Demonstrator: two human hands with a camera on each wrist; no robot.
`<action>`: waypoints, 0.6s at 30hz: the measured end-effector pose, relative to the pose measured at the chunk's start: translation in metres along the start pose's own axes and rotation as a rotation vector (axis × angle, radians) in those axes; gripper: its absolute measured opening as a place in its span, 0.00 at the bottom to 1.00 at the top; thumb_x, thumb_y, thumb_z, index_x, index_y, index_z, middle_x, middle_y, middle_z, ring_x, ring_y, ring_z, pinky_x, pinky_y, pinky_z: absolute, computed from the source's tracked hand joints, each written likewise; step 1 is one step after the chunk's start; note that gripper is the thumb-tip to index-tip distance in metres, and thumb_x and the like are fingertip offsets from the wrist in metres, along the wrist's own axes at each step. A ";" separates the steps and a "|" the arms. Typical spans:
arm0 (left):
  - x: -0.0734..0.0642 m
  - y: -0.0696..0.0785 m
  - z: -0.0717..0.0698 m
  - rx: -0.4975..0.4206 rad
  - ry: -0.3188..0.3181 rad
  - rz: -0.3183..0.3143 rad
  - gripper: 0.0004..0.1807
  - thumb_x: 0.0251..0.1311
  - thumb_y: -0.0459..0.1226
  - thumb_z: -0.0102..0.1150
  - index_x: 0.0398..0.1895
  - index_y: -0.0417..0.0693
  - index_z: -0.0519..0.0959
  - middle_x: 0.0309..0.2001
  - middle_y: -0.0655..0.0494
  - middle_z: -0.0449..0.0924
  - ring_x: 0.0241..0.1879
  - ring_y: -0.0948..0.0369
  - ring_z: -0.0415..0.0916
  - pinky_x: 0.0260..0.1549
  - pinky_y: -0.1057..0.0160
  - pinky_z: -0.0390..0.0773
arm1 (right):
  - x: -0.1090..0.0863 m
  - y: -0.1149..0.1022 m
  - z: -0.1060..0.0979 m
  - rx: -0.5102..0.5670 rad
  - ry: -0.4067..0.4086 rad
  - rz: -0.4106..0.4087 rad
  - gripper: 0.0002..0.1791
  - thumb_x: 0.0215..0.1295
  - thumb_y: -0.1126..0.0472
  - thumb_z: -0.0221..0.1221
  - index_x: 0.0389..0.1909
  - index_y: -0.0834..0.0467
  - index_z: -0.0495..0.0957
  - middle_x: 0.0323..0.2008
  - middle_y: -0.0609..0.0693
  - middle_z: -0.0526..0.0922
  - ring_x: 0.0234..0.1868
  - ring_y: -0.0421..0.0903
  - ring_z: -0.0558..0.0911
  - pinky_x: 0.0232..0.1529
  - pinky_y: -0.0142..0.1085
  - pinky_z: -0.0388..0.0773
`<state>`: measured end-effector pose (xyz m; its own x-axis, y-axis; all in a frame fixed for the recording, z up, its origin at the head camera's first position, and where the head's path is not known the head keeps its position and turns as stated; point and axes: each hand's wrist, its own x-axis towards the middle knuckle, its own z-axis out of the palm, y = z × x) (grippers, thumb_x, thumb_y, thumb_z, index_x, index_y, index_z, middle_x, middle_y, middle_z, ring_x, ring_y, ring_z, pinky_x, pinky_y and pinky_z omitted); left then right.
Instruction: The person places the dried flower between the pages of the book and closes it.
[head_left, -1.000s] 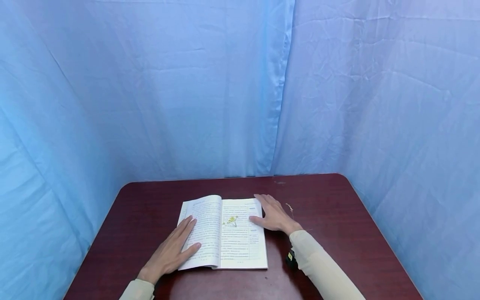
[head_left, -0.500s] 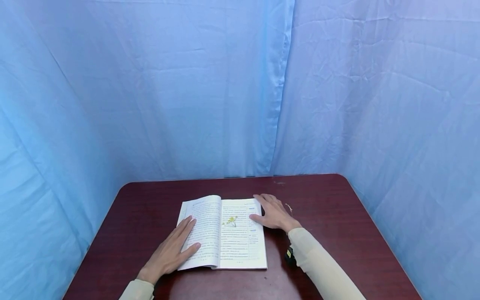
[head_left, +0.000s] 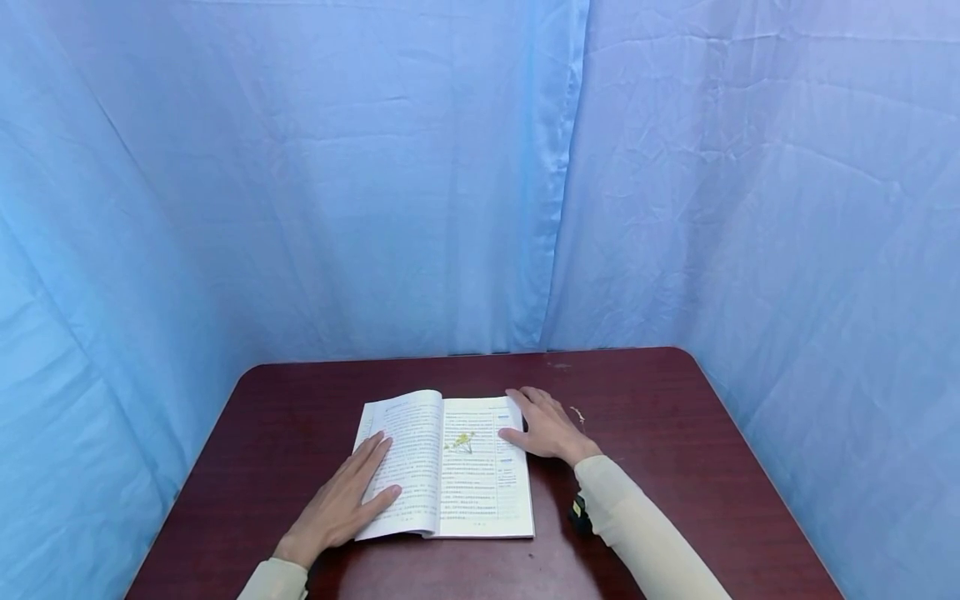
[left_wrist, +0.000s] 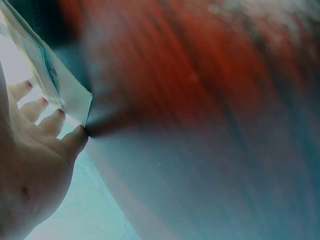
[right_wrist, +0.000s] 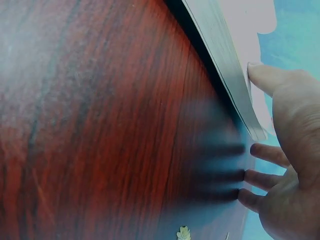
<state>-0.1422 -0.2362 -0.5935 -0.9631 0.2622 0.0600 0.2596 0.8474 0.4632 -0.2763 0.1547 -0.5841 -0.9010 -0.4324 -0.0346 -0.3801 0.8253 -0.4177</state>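
Note:
An open book (head_left: 480,492) with printed pages lies on the dark red table. On its right page, near the middle, is a small yellow flower sprig (head_left: 463,441) with thin stems. My left hand (head_left: 341,500) rests on the left page with fingers straight and thumb spread. At the upper right corner of the book is my right hand (head_left: 549,429), its thumb on the page's edge and its other fingers stretched past the far corner. In the right wrist view the thumb touches the top of the thick page block (right_wrist: 225,65), while several fingers reach beyond the corner.
A dry pale sprig (head_left: 577,414) lies on the table (head_left: 660,467) just right of my right hand. A dark device with a yellow mark (head_left: 579,514) sits under the right wrist. Blue curtains (head_left: 360,183) hang behind the table and at both sides.
The book and my right hand have shifted very slightly to the left. My left hand stays on the left page, and the flower sprig keeps its place on the right page.

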 end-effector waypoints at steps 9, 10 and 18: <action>0.000 -0.001 0.000 -0.003 -0.007 -0.005 0.46 0.81 0.62 0.59 0.92 0.50 0.61 0.92 0.48 0.57 0.90 0.42 0.59 0.85 0.34 0.68 | -0.001 -0.004 0.003 -0.012 0.119 -0.061 0.42 0.77 0.45 0.72 0.84 0.57 0.72 0.80 0.63 0.74 0.79 0.65 0.76 0.76 0.64 0.78; 0.000 -0.001 0.000 -0.005 -0.007 -0.005 0.46 0.81 0.61 0.59 0.92 0.50 0.61 0.92 0.48 0.57 0.90 0.42 0.59 0.85 0.34 0.67 | 0.000 -0.004 0.003 -0.011 0.147 -0.078 0.40 0.77 0.47 0.73 0.82 0.58 0.74 0.79 0.62 0.75 0.77 0.65 0.78 0.75 0.64 0.79; -0.001 0.000 -0.001 -0.009 -0.019 -0.016 0.47 0.81 0.62 0.59 0.92 0.51 0.60 0.93 0.49 0.57 0.91 0.42 0.58 0.86 0.35 0.67 | 0.005 -0.011 0.005 0.098 0.364 -0.147 0.17 0.74 0.61 0.75 0.57 0.65 0.89 0.64 0.60 0.86 0.64 0.60 0.86 0.64 0.56 0.87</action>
<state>-0.1417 -0.2370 -0.5930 -0.9655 0.2578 0.0357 0.2436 0.8472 0.4722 -0.2760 0.1416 -0.5838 -0.8606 -0.3717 0.3480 -0.5042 0.7180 -0.4798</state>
